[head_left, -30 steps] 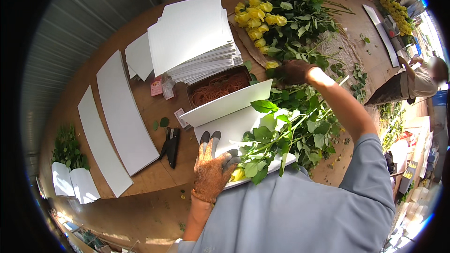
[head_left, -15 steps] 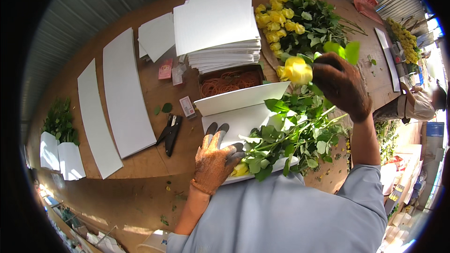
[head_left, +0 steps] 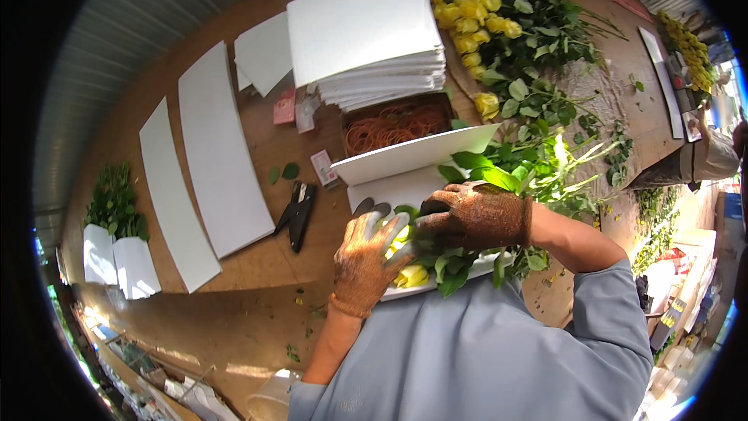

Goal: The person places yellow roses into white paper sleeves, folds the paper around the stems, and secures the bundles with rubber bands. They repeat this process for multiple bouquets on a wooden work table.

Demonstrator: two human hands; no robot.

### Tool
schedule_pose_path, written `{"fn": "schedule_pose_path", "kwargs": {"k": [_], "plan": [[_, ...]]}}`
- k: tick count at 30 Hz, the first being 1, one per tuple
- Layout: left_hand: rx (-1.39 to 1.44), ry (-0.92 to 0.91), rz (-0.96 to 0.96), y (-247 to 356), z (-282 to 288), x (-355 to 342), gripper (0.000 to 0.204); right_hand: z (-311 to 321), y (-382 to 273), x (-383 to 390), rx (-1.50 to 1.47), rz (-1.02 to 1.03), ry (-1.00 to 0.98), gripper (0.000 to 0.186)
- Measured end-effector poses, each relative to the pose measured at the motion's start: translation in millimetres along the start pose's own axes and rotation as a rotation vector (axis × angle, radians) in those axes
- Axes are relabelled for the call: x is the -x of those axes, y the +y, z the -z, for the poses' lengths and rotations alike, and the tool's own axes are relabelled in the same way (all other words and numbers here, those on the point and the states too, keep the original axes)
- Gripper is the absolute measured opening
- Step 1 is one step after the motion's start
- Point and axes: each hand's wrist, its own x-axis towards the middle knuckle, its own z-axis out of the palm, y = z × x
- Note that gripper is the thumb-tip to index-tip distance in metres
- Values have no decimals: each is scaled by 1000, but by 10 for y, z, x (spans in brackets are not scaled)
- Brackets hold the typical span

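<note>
Both my hands wear brown work gloves. My right hand point(head_left: 481, 218) closes round a yellow rose point(head_left: 400, 240), whose head is partly covered by my fingers. Beside that head lies my left hand point(head_left: 365, 263), its fingers stretched and spread at the edge of the rose heads. Just below shows another yellow rose point(head_left: 411, 275). Under the roses is a folded white sheet point(head_left: 417, 152), its far flap standing up. Green leaves and stems point(head_left: 549, 160) reach out to the right past my right wrist.
Behind the flap stands a box of rubber bands point(head_left: 389, 131), before a stack of white sheets point(head_left: 366, 27). A black stapler point(head_left: 298, 218) lies at left. More yellow roses point(head_left: 471, 12) fill the far right. Wrapped bunches point(head_left: 117, 253) stand at the left edge. Another person point(head_left: 713, 157) is at far right.
My right hand has come down and left from above the leaves, bringing the rose to the rose heads beside my left hand. The left hand stays by the sheet's left end.
</note>
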Motion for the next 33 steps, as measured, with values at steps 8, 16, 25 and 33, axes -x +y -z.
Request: {"fn": "schedule_pose_path", "kwargs": {"k": [8, 16, 25, 33], "plan": [[-65, 7, -6, 103, -12, -55, 48, 845, 2784, 392, 268, -707, 3, 40], [-161, 29, -19, 26, -29, 45, 54, 819, 2409, 193, 349, -890, 125, 38], [-46, 28, -1, -20, -60, 109, 51, 871, -268, 78, -32, -158, 329, 49], [-32, 7, 15, -35, -94, 92, 53, -378, 235, -189, 290, -61, 215, 28]]}}
